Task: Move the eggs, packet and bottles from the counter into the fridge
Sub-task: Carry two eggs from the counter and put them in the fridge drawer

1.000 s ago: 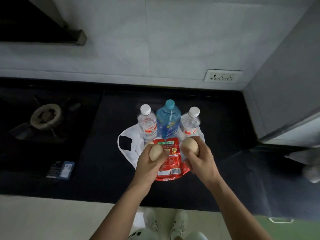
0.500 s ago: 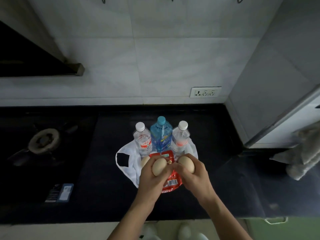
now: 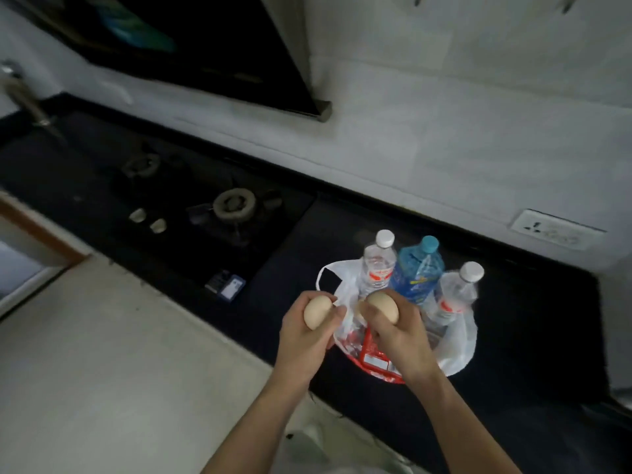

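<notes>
My left hand (image 3: 304,340) grips a pale egg (image 3: 316,313) above the counter's front edge. My right hand (image 3: 400,336) grips a second egg (image 3: 384,306) over the red packet (image 3: 376,360), which lies on a white plastic bag (image 3: 458,350). Behind the hands stand three bottles: a clear one with a white cap (image 3: 376,265), a blue one with a teal cap (image 3: 417,268), and another clear one with a white cap (image 3: 455,295). The fridge is out of view.
The black counter (image 3: 530,336) holds a gas hob with burners (image 3: 234,201) to the left and a small dark box (image 3: 225,285) near its front edge. A range hood (image 3: 205,53) hangs above. A wall socket (image 3: 557,229) sits at the right, and pale floor (image 3: 102,371) lies below left.
The view has swung left and tilted, so the hob now fills the left side. Both hands have lifted slightly with their eggs and moved apart; the left egg is now off the bag.
</notes>
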The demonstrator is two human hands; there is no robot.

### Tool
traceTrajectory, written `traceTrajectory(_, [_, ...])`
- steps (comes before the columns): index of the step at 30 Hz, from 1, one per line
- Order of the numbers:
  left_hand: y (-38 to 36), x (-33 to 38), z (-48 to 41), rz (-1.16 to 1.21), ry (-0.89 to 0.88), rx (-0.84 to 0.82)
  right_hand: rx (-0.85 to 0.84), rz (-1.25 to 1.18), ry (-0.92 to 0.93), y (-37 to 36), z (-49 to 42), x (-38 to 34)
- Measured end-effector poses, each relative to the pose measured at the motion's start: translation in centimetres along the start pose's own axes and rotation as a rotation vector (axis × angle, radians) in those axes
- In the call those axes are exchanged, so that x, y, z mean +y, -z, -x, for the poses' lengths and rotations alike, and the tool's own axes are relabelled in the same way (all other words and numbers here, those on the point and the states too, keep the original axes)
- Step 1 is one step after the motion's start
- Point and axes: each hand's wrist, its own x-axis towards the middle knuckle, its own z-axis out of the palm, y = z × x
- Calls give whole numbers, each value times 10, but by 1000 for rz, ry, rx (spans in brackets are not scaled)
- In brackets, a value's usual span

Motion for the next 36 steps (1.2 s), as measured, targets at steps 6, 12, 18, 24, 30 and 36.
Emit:
traceTrajectory(6, [31,-16,59,65,40,329,-264,59,12,-35,17,22])
traceTrajectory(12, [64,-36,133,105,65,660,-598,122,15,-89,57,35])
traceTrajectory(18, [104,-44,204,157,75,975,-872,184,56,-151,103,32])
traceTrajectory(24, [139,-52,253,214,81,1192,-1051,227,123,-204,143,30])
traceTrajectory(30, [188,-61,281,251,75,1319,-1167,243,124,-264,176,29])
traceTrajectory(36, [270,-69,284,286,65,1355,-1226,311,177,-345,194,15])
